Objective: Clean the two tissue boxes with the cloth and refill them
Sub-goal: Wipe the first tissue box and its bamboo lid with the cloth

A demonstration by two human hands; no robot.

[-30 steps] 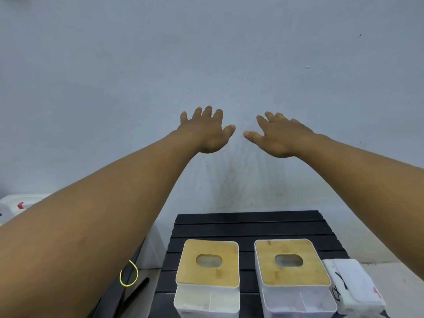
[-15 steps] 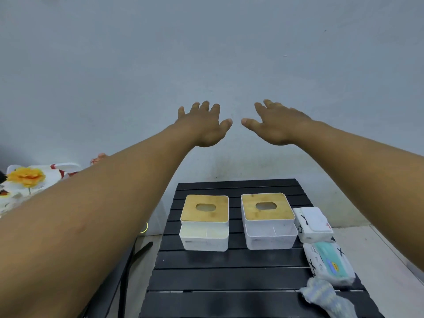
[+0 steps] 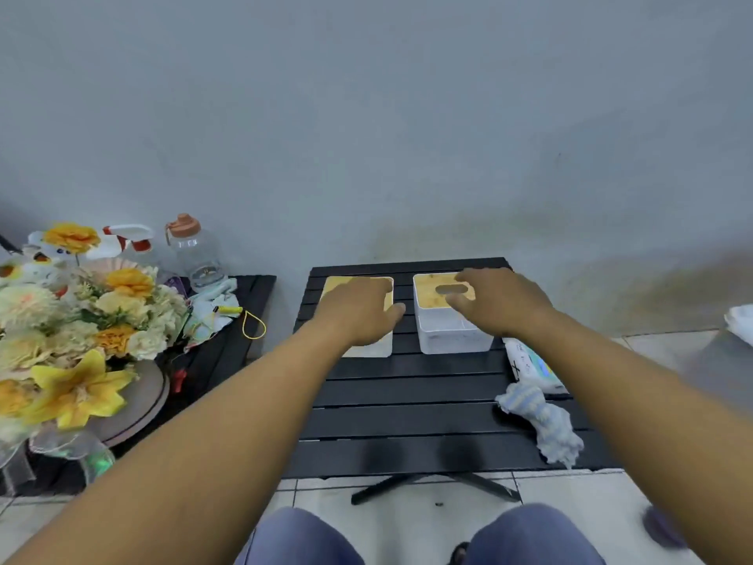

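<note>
Facing palm-down with fingers loosely spread, the left hand (image 3: 358, 309) covers the left tissue box (image 3: 386, 288) and the right hand (image 3: 499, 301) the right tissue box (image 3: 442, 338) (contact unclear). The cloth (image 3: 544, 426) lies crumpled near the right edge of the table (image 3: 407, 401).

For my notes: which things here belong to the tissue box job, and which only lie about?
Job: left tissue box, right tissue box, cloth, tissue pack.
Lying about: flowers, water bottle, spray bottle.
</note>
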